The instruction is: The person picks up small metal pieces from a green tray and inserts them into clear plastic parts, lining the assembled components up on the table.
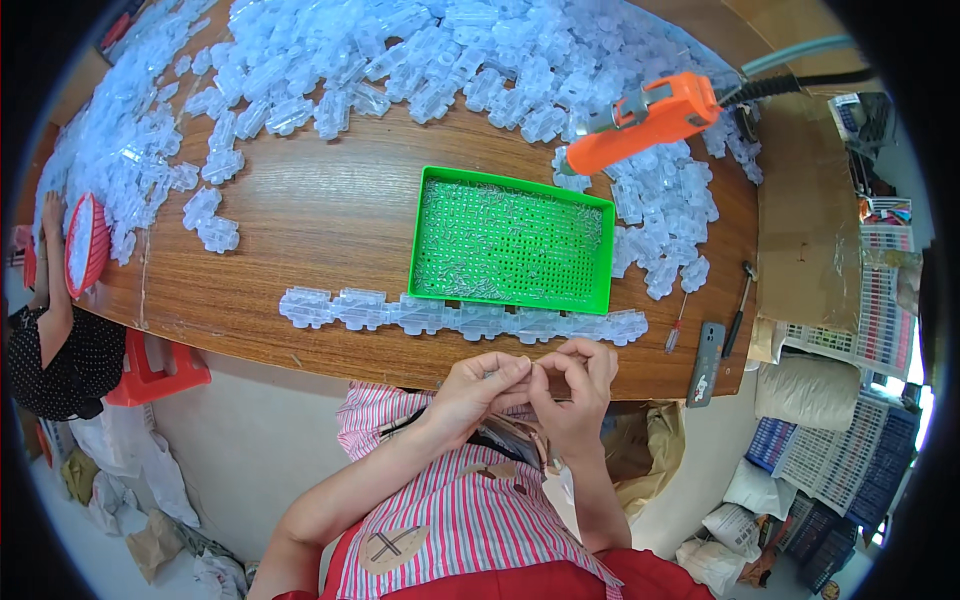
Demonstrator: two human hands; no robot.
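Clear plastic pieces (480, 320) in a row, hands pinched at the table edge

So the row runs along the near edge of the wooden table (330, 215), around the middle, pieces packed end to end. Its right half sits right by the near wall of a green tray (607, 260); can't tell if they touch. Loose metal screws (465, 284) are scattered over the tray's floor, thickest toward its left side.

Left hand (470, 395) and right hand (580, 395) meet at the table's near edge, just short of the row. On both, thumb and forefinger are pressed together, tips nearly meeting. Whatever might be between them is too small to make out, sorry.

Orange power screwdriver (645, 125) hangs over the far right part of the table, nose angled down-left. Toward the near right corner: a red-handled screwdriver (674, 335), a phone (706, 365) and a black-handled tool (737, 325). Big pile of the same plastic (500, 50) covers the far edge.
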